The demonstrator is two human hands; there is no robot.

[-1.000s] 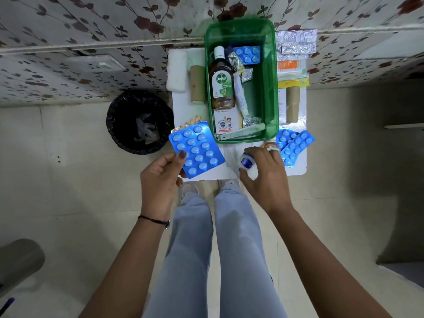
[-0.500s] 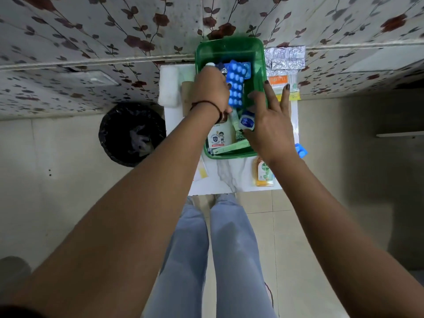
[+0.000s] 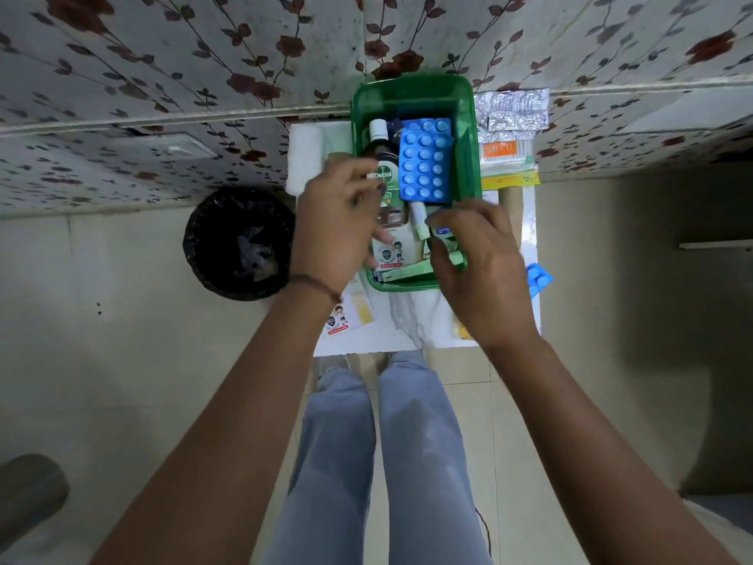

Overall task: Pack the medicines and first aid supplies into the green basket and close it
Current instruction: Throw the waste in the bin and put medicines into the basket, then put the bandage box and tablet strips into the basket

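A: Where's the green basket (image 3: 464, 116)?
B: 12 o'clock on the small white table (image 3: 407, 320), far rim against the floral wall (image 3: 203, 75). Lid off, not in view.

A: Hands?
B: Left hand (image 3: 330, 230) hovers over the basket's 9 o'clock rim, fingers loosely spread, blurred, gripping nothing we can see. Right hand (image 3: 476, 271) is at the 5 o'clock corner, curled around a small white item with a blue label (image 3: 442, 230); the grip itself we can't tell.

A: Room?
B: Tight. Blue blister sheet (image 3: 423, 165) fills the right half, brown bottle (image 3: 385, 173) the left. Bare table only at 6 o'clock. Black bin (image 3: 240, 242) on the floor at 9.

A: Text?
B: "Dettol" on the bottle. Orange-labelled packet (image 3: 505, 152) at 3 o'clock, print unreadable. Foil strips (image 3: 513, 112) beyond it; another blue blister (image 3: 538, 279) at the 4 o'clock table edge.
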